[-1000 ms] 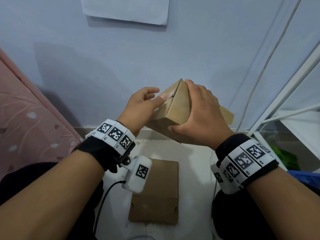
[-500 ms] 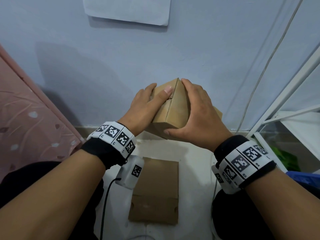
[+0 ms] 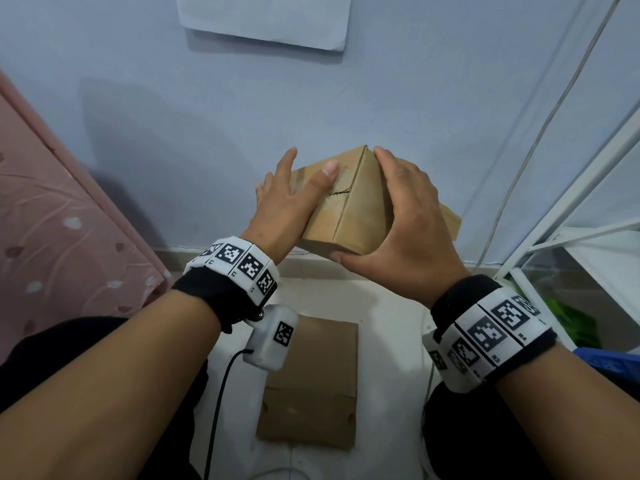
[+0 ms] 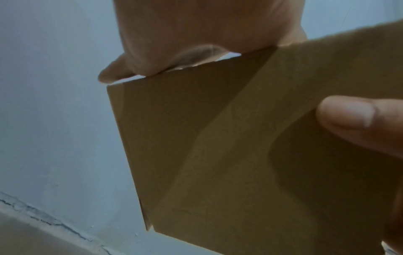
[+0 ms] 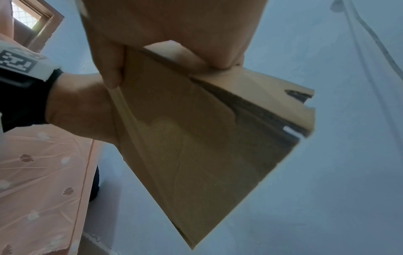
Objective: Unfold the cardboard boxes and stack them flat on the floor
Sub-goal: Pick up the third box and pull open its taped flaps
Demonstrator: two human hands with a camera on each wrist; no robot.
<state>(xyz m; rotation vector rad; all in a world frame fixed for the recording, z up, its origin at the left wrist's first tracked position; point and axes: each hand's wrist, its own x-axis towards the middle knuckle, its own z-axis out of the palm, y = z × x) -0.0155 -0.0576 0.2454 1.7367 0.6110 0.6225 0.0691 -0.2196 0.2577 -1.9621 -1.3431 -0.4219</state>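
Head view, nearest first: at the lower centre of the frame a flattened box (image 3: 308,382) lies on the pale floor (image 3: 391,341), between the two forearms, its long side running up the frame.

Above it, mid-frame and in the air, both hands have the cardboard box (image 3: 349,206) between them. It is tilted, one corner pointing up toward the wall (image 3: 173,98), and its long axis slants from centre down toward the right edge. The left hand (image 3: 287,202) lies flat on its left face, fingers straight and thumb stretched toward a small tear at the ridge. The right hand (image 3: 401,216) wraps the right face, fingers over the top corner and thumb under the lower edge.

In the right wrist view the far end (image 5: 290,107) shows loose flaps and a dark gap, so the box looks partly collapsed. Pressing the two faces together seems the likely next move, with the left palm best placed to push. The stack sits directly below the held box.
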